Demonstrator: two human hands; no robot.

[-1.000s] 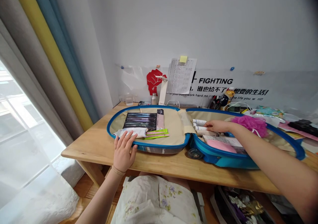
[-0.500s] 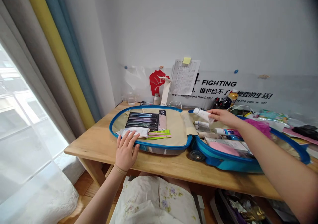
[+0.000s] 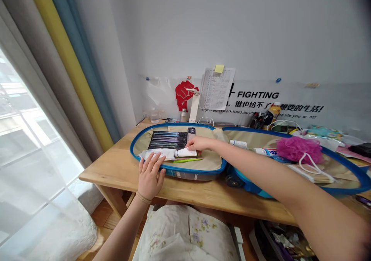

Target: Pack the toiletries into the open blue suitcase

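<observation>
A blue suitcase [image 3: 179,171] lies open on the wooden desk [image 3: 116,164]. My right hand [image 3: 198,143] reaches across into its left half and is closed on a white tube [image 3: 185,153], which lies low over the green packets [image 3: 185,160]. My left hand [image 3: 150,175] rests with fingers spread on the front rim of that half, touching a white packet [image 3: 158,153]. A black pack of toothbrushes [image 3: 169,140] lies behind. In the right half are more white tubes [image 3: 240,142], a pink bath sponge [image 3: 298,149] and a flat package [image 3: 311,173].
Bottles, pens and cables [image 3: 261,119] crowd the back of the desk under a wall sheet with a red fist and the word FIGHTING. Curtains [image 3: 66,60] hang at the left by a bright window. Clutter [image 3: 284,241] lies under the desk at right.
My right hand lifted a white tube out of the right half, carried it left and brought it down into the left half. The left hand stayed on the rim.
</observation>
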